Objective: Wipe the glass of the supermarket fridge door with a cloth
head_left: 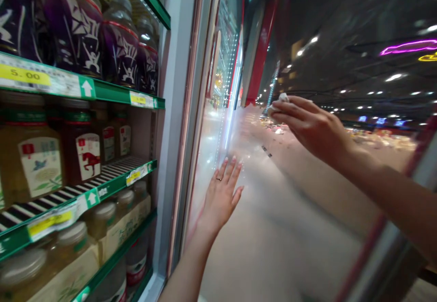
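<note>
My left hand [223,192] lies flat against the glass door [273,238] of a drinks cooler, fingers stretched out, a ring on one finger. Higher up and to the right, my right hand [307,120] pinches a small crumpled white wad [283,97], perhaps tissue or cloth, at the glass. Most of the wad is hidden behind the fingers. Whitish fog covers part of the pane around and above my left hand, with an uneven upper edge.
On the left, green-edged cooler shelves [126,97] hold purple bottles [82,28], jar-like drink bottles [39,156] and price tags. The door frame [368,252] runs along the lower right. Through the glass appear a pale floor and blurred shop lights.
</note>
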The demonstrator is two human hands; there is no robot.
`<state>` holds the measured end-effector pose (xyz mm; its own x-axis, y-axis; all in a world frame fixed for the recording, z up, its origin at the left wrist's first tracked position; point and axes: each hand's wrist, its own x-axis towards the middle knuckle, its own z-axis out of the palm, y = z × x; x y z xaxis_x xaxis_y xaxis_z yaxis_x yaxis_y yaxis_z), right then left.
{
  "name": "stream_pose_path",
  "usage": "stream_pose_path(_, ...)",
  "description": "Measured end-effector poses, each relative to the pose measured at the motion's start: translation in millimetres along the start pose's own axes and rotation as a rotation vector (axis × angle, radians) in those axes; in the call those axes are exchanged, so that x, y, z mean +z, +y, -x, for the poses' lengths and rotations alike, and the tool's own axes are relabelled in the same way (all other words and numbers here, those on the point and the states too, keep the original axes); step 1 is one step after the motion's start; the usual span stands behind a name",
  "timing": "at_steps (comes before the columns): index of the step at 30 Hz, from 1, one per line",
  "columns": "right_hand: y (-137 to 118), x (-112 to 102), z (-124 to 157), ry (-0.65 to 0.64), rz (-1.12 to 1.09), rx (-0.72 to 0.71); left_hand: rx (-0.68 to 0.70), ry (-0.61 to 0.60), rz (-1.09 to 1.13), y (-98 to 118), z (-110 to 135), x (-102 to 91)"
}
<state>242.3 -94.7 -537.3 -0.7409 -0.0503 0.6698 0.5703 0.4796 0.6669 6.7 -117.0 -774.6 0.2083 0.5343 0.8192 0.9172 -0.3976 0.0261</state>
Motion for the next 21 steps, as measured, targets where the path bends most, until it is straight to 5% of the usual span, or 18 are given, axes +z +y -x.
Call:
stream_pose_path(3, -8, 8, -12, 0.051, -0.01, 0.006, -0.003, -0.03, -0.018, -3, 1, -2.2)
stream_pose_path(9, -25, 18, -11, -0.055, -0.059, -0.138, -0.025, -0.044, -0.01, -4, 3, -5.3)
stream_pose_path(16, -19, 29, -36, 0.014, -0.115, -0.003, -0.051, -0.091, 0.049, -5, 0, -7.1)
stream_pose_path(21, -28, 32, -40, -0.073, -0.145, -0.078, -0.086, -0.063, 0.063, -6, -2, -6.5)
